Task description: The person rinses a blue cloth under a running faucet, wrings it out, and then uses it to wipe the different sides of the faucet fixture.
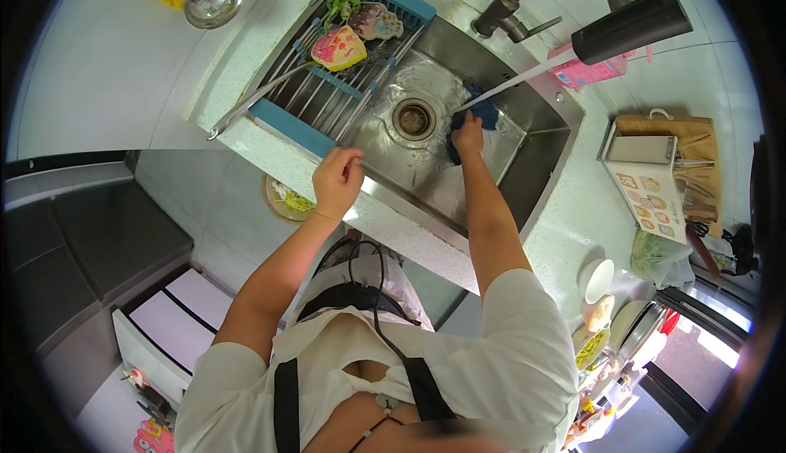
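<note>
Down in the steel sink, my right hand is closed on a dark blue cloth. Water from the black faucet runs in a stream onto the cloth. Part of the cloth lies beneath my fingers and spreads over the wet sink floor. My left hand hovers over the sink's front rim, beside the blue end of the drain rack. Its fingers are curled in, and I see nothing in them. The round drain sits to the left of the cloth.
On the rack rest two colourful sponges, some green leaves and a long-handled utensil. A ladle is at the far left. Right of the sink stand a knife holder and a white bowl. A pink package sits behind the sink.
</note>
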Tool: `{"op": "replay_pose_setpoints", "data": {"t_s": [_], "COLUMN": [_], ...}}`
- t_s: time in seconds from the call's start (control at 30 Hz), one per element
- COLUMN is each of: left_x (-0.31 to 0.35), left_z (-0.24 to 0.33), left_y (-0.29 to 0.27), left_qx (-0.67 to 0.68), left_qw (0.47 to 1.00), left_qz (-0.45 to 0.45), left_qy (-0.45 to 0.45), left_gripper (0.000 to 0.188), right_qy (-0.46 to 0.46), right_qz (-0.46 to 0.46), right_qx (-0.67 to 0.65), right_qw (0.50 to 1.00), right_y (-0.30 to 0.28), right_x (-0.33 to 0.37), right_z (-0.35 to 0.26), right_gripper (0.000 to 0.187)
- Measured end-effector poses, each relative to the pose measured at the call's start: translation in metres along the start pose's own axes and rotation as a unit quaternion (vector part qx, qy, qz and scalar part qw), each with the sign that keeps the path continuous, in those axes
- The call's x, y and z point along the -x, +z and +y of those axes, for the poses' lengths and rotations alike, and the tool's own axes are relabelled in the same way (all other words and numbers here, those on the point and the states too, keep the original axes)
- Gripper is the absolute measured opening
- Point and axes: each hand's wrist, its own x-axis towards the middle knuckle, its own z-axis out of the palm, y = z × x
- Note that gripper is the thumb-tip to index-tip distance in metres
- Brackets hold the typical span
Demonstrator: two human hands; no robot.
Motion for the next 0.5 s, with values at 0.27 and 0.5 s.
{"op": "replay_pose_setpoints", "data": {"t_s": [0.27, 0.5], "left_x": [-0.005, -0.003], "left_z": [0.003, -0.003], "left_y": [-0.002, -0.001], "left_qx": [-0.005, -0.037], "left_qw": [1.000, 0.999], "left_qz": [-0.012, -0.009], "left_qy": [0.008, 0.024], "left_gripper": [0.010, 0.011], "right_qy": [-0.286, -0.330], "right_qz": [-0.034, -0.096], "right_qx": [0.003, -0.093], "right_qw": [0.958, 0.934], "right_y": [-0.012, -0.100], "right_x": [0.030, 0.092], "right_z": [-0.011, 0.014], "right_gripper": [0.041, 0.039]}}
